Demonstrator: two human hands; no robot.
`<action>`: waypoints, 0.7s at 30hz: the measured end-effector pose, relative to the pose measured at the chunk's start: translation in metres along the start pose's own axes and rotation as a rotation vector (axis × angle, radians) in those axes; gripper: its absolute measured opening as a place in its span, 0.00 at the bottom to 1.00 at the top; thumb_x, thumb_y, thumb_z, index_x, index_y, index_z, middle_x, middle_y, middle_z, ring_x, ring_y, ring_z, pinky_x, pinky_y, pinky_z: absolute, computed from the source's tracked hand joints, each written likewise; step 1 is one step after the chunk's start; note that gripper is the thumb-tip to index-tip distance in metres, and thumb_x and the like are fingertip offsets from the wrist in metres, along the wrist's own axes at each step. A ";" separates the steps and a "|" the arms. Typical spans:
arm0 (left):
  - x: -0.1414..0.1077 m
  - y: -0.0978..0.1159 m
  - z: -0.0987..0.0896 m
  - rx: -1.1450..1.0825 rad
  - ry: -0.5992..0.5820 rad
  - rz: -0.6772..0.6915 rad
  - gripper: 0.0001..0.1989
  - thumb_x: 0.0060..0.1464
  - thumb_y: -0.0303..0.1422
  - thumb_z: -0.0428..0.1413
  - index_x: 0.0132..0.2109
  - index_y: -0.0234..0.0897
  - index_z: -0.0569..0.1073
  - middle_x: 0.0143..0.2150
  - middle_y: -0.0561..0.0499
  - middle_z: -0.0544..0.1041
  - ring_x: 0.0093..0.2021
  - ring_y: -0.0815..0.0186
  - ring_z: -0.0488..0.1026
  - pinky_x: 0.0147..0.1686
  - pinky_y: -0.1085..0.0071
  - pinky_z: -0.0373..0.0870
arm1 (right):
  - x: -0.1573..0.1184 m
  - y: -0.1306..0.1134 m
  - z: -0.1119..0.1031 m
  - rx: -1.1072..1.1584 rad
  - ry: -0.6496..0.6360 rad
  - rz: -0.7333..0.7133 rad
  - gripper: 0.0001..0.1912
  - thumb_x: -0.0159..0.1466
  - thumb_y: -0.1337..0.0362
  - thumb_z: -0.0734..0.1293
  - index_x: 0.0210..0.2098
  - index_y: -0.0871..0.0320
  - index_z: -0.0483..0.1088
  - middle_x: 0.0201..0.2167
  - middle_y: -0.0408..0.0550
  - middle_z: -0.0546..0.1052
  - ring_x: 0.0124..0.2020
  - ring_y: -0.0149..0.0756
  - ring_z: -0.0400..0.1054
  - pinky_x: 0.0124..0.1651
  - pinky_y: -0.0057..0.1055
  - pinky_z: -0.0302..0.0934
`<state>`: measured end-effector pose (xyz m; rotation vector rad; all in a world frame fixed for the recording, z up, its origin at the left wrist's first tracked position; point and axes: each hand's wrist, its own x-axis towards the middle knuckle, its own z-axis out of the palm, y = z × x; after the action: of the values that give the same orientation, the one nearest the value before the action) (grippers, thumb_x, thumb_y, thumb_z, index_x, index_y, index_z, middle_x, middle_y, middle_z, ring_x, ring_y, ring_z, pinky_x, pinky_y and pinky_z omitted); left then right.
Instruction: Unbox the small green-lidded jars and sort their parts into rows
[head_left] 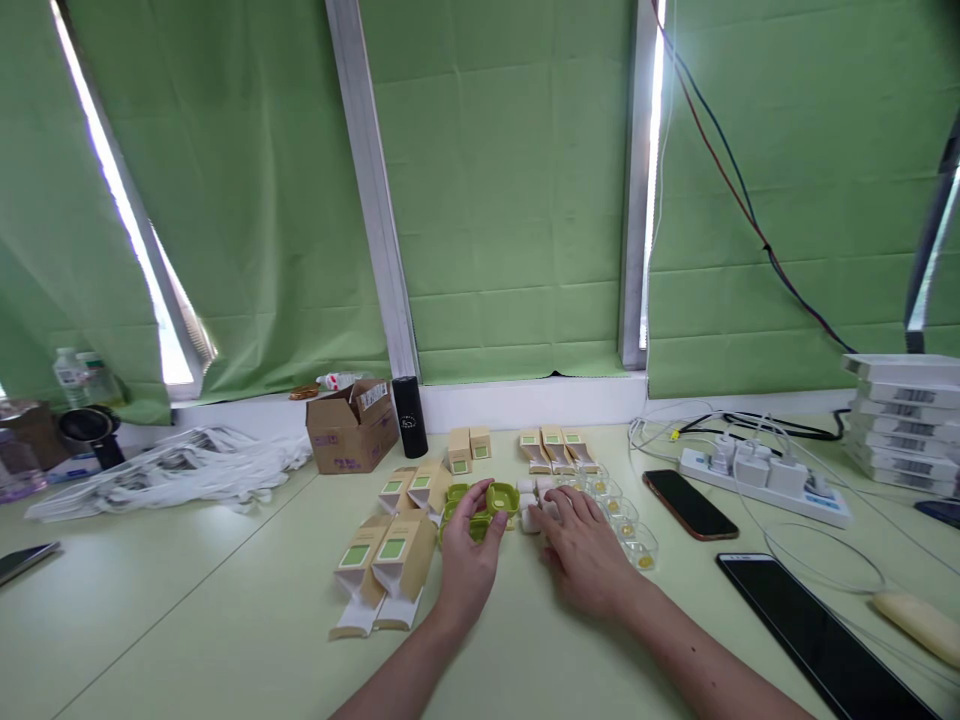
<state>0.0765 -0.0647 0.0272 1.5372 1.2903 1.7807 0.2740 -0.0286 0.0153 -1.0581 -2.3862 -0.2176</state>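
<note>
My left hand (pixel 471 560) is closed, fingers and thumb gripping a green plastic piece with square cups (pixel 502 498); my fingers cover part of it. My right hand (pixel 589 535) lies just to the right, its fingers stretched over small white cylinders (pixel 529 519) and touching them. Clear plastic cups (pixel 641 548) with yellowish centres stand in a curve beyond and beside the right hand. To the left of my left hand, several beige cartons (pixel 403 550) with green labels lie with their flaps open.
More beige cartons (pixel 553 448) stand farther back. A cardboard box (pixel 352 432) and a black cylinder (pixel 409 418) are at the back left. On the right lie a phone (pixel 690 504), a tablet (pixel 814 635), a power strip (pixel 765 490), loose cables and stacked white boxes (pixel 907 425).
</note>
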 end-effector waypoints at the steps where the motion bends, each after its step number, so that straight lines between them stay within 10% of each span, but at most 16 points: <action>1: 0.000 0.000 0.000 -0.001 -0.003 -0.003 0.27 0.58 0.46 0.63 0.59 0.38 0.72 0.60 0.38 0.75 0.60 0.52 0.73 0.59 0.56 0.70 | 0.001 0.001 0.000 0.007 0.036 -0.001 0.29 0.63 0.70 0.66 0.63 0.55 0.66 0.62 0.59 0.69 0.66 0.58 0.56 0.68 0.55 0.50; 9: -0.002 0.006 0.000 -0.083 -0.051 0.003 0.26 0.56 0.44 0.64 0.58 0.38 0.70 0.58 0.38 0.76 0.60 0.52 0.73 0.58 0.57 0.71 | 0.009 0.008 -0.010 0.201 0.386 0.003 0.15 0.62 0.76 0.62 0.46 0.55 0.70 0.46 0.54 0.75 0.53 0.52 0.66 0.55 0.51 0.66; 21: -0.005 0.016 0.006 -0.232 -0.192 -0.068 0.26 0.54 0.48 0.67 0.50 0.39 0.68 0.45 0.42 0.83 0.47 0.57 0.81 0.47 0.65 0.74 | 0.003 -0.018 -0.004 0.432 0.427 -0.134 0.33 0.65 0.70 0.66 0.67 0.53 0.55 0.64 0.59 0.64 0.68 0.55 0.55 0.65 0.60 0.61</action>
<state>0.0867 -0.0744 0.0376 1.4752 0.9953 1.6320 0.2608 -0.0399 0.0214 -0.5831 -1.9911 0.0276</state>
